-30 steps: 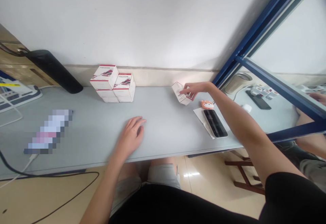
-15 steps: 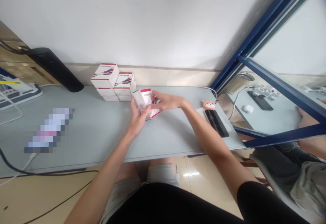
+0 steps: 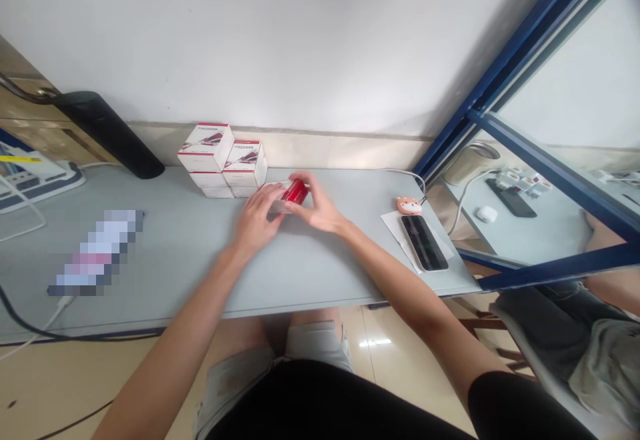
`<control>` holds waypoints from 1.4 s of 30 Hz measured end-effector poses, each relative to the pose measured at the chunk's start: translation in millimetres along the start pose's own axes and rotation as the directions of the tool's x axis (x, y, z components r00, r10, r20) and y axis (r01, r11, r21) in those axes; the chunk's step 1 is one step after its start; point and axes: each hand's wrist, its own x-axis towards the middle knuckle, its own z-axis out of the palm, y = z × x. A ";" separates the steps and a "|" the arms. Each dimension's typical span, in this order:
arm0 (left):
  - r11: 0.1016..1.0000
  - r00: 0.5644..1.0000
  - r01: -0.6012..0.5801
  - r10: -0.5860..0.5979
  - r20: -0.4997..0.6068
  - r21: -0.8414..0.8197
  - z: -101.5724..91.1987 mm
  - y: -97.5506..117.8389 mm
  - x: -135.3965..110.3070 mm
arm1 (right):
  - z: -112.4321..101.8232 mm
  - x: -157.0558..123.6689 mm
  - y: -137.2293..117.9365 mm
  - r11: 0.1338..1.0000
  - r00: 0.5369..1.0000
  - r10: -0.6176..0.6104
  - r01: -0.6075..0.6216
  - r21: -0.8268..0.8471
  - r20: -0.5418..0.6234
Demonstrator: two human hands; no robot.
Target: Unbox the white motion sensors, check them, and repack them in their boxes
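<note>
Against a white wall (image 3: 320,40), a grey-blue tabletop (image 3: 340,267) is supporting stacked white-and-red cartons (image 3: 204,160) along its rear edge. Just beside them, the left hand (image 3: 259,219) and right hand (image 3: 319,203) are gripping a red-sided carton (image 3: 297,191) between them. A black cylinder (image 3: 110,137) is leaning at left; at right, a black smartphone (image 3: 425,243) is lying on white paper (image 3: 391,222). A blue frame (image 3: 550,267) is bounding the tabletop's right end; glossy floor tiles (image 3: 377,357) are showing below.

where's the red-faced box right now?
Head view, near centre: the red-faced box is between the left hand and right hand, right of the stacked white boxes.
</note>
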 end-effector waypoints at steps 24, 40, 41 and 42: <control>1.000 0.999 -0.002 0.003 -0.038 0.025 1.7 14.6 -11.2 | 20.9 -24.4 11.1 0.925 0.958 -0.134 0.029 -0.378 -0.254; 0.971 0.934 0.228 -0.196 -0.298 0.074 -7.0 4.4 -20.7 | 5.7 -28.4 -10.0 0.907 0.994 -0.090 0.106 -0.408 0.059; 0.970 0.930 0.233 -0.201 -0.308 0.072 -7.6 3.4 -20.7 | 3.3 -30.3 -12.7 0.906 0.995 -0.061 0.090 -0.414 0.083; 0.970 0.930 0.231 -0.197 -0.310 0.075 -8.0 2.8 -20.7 | 1.3 -32.7 -14.8 0.906 0.995 -0.037 0.072 -0.416 0.092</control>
